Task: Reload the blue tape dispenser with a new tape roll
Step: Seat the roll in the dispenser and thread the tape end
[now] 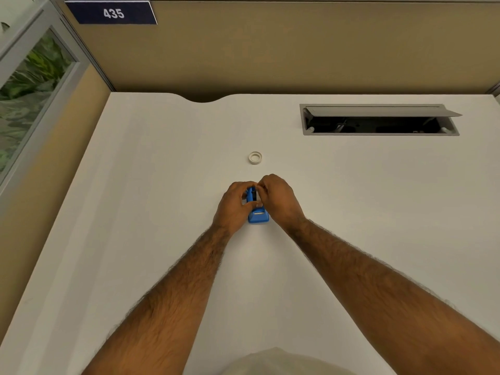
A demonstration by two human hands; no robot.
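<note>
Both hands close on the small blue plastic tape dispenser (pixel 257 212) standing on the white tabletop (pixel 162 185): the left hand (pixel 234 205) grips its side, and the right hand (pixel 278 198) pinches at the dark hub in its top. This looks like the hub being worked out of the cradle; whether any tape is on it is hidden. Next, the small white tape roll (pixel 255 157), lying flat just beyond the hands, needs fetching. The grey cable hatch (pixel 378 121) stands open, its contents dark.
</note>
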